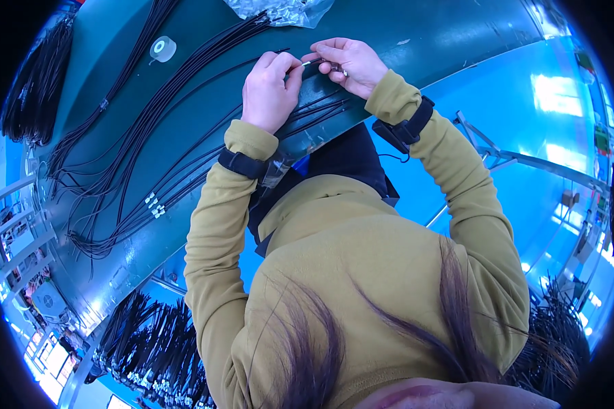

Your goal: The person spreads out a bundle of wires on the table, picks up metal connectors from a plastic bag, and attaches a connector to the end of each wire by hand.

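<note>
Over the near edge of the green table, my two hands meet at a thin black cable (314,62) with a small white piece on it. My left hand (269,95) pinches it between thumb and fingertips. Close on its right, my right hand (359,67) is closed, its fingertips on the dark end of the same cable. A small shiny metal thing shows by the right fingers; whether it is held or worn, I cannot tell. More black cables (181,84) lie across the table beside and beneath my left hand. Several small white connectors (155,206) sit on the nearer cables.
A roll of clear tape (162,49) stands on the table (423,51) among the cables. At the far edge lies a clear plastic bag (286,9) of small parts. Thick bundles of black cables hang at the far left (39,78) and lower left. Metal framing (535,163) stands at right.
</note>
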A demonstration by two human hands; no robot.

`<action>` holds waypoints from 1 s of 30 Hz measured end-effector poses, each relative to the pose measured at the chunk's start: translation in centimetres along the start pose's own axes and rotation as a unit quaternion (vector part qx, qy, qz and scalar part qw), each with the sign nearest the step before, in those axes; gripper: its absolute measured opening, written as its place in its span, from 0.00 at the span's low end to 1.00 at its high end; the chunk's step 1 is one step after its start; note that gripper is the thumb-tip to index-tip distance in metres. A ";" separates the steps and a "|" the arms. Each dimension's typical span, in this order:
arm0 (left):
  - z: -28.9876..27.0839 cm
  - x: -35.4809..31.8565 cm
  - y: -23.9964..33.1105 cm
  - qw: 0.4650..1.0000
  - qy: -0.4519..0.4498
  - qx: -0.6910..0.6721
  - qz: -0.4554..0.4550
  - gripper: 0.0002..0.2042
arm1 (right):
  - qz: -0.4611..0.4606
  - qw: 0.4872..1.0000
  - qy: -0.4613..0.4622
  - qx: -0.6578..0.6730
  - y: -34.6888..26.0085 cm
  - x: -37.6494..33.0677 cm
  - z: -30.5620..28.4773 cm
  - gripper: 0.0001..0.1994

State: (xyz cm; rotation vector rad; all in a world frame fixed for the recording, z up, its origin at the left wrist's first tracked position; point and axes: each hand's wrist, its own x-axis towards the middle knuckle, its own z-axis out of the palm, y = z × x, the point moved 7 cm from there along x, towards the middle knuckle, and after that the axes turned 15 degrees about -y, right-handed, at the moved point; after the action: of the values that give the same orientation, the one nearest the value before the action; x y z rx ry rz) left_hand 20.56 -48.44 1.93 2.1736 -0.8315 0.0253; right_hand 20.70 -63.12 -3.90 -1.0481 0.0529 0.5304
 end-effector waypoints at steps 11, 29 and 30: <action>0.1 -0.2 1.4 0.991 0.005 0.112 0.072 0.04 | -0.014 0.999 0.033 -0.003 -0.2 0.3 0.5 0.09; -0.7 0.4 -0.4 0.999 0.010 -0.029 0.021 0.04 | -0.019 0.998 0.023 0.062 -0.8 0.4 1.1 0.10; -0.8 0.4 -0.4 0.999 0.010 -0.028 0.021 0.04 | -0.019 0.999 0.020 0.023 -0.8 0.2 1.0 0.10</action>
State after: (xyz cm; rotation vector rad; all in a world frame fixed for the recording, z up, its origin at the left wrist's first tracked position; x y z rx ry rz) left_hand 21.34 -47.93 2.32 2.0994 -0.8574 0.0444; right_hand 21.08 -62.54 -2.79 -1.0127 0.0799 0.4719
